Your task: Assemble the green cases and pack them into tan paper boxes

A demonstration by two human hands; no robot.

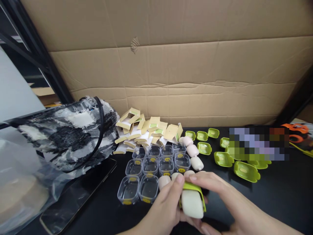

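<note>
My left hand (165, 209) and my right hand (223, 192) are closed around a green plastic tray (192, 186) near the front of the table. A rounded, pale greenish-white block (192, 203) sits against the tray, facing me; whether it is fixed inside cannot be seen. My fingers partly hide both. Just beyond my fingertips lie more rounded blocks, among them a pinkish one (164, 182) and a white one (196, 163). Left of my hands stand rows of clear plastic boxes (148, 187) with yellow stickers.
Folded tan card boxes (146, 129) are heaped behind the clear boxes. Several green trays (246, 171) lie at the right, near orange-handled scissors (295, 132). A phone (78, 195), a shaggy black-and-white bag (73, 130) and a clear plastic bag (22, 186) occupy the left. Cardboard (171, 71) walls the back.
</note>
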